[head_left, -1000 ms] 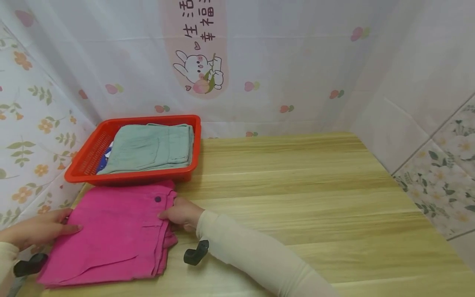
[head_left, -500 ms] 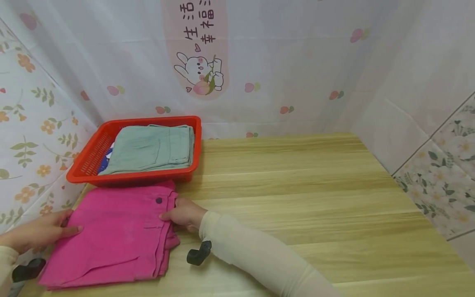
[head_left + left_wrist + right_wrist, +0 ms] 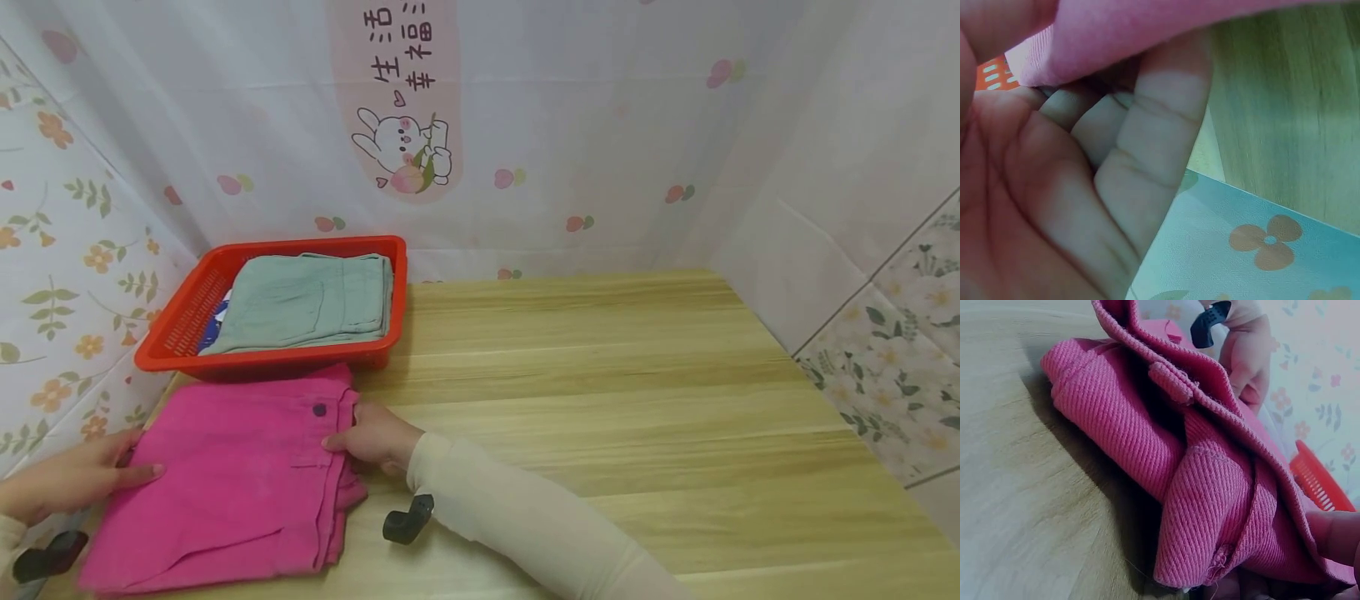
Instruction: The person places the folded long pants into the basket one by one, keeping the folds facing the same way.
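Observation:
Folded pink trousers [image 3: 225,475] with a dark button lie at the left of the table, in front of the basket. My left hand [image 3: 75,475] grips their left edge, thumb on top. In the left wrist view, the fingers [image 3: 1160,119] of that hand reach beneath the pink cloth [image 3: 1110,37]. At the waistband side, my right hand [image 3: 378,437] pinches the layers between the thumb above and fingers below. The right wrist view shows the stacked folds [image 3: 1204,500] from the side, with the right thumb [image 3: 1335,534] on the upper layer.
A red plastic basket [image 3: 396,308] stands just behind the trousers. Folded light green trousers [image 3: 292,300] lie in it, with a blue and white item [image 3: 213,321] partly hidden below. The wooden table [image 3: 600,417] extends right, and a patterned curtain [image 3: 570,150] hangs behind.
The pink trousers have shifted slightly toward the front, and both hands have moved with them, keeping their hold. The basket stays in place; the view has tilted a little.

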A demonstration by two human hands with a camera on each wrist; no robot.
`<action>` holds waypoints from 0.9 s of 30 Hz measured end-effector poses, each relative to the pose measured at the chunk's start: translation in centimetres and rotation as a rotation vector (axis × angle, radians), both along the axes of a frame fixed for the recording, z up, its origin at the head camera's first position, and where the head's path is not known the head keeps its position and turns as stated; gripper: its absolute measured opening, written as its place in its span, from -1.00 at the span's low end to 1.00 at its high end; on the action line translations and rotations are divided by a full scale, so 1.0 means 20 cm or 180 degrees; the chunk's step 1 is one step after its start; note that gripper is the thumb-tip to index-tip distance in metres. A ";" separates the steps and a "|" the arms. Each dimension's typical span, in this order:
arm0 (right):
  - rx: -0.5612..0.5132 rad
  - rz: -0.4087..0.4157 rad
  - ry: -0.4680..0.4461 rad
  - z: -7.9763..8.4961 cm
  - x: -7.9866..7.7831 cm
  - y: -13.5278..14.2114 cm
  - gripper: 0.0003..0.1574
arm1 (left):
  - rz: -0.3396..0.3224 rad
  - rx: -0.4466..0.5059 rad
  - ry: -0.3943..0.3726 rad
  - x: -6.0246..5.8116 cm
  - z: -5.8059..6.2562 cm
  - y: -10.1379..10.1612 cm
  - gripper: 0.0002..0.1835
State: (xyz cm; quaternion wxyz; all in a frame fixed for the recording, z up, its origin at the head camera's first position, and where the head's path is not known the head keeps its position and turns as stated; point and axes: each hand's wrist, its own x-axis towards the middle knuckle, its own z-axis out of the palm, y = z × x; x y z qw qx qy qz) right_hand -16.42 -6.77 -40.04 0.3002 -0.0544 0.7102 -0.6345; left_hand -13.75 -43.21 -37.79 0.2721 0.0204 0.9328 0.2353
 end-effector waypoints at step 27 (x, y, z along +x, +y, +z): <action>0.0060 0.0223 0.0411 0.08 0.05 0.06 -0.78 | 0.0000 -0.0258 0.0615 0.14 0.14 0.07 -0.30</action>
